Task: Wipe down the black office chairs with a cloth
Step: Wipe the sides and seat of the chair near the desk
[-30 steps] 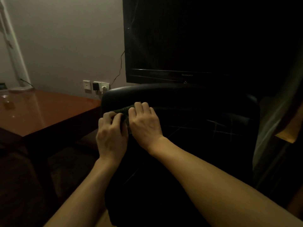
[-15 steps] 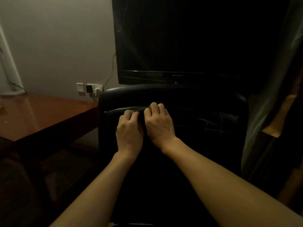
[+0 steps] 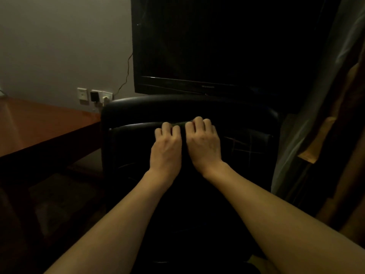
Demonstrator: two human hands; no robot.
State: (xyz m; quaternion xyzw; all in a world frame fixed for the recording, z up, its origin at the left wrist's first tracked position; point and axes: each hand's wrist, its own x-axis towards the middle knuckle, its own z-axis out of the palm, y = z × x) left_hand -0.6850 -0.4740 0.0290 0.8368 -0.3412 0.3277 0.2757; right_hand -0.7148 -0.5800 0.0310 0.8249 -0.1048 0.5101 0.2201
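Dim room, wooden table at left. Left hand and right hand, side by side, fingers curled onto dark cloth, pressing it against black chair backrest's upper seam.

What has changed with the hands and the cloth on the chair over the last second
Both hands, the left hand and the right hand, slid the dark cloth to the right along the seam of the chair back, from its left edge toward the middle. Nothing was picked up or let go: both hands still press the cloth side by side. The table and screen look unchanged.
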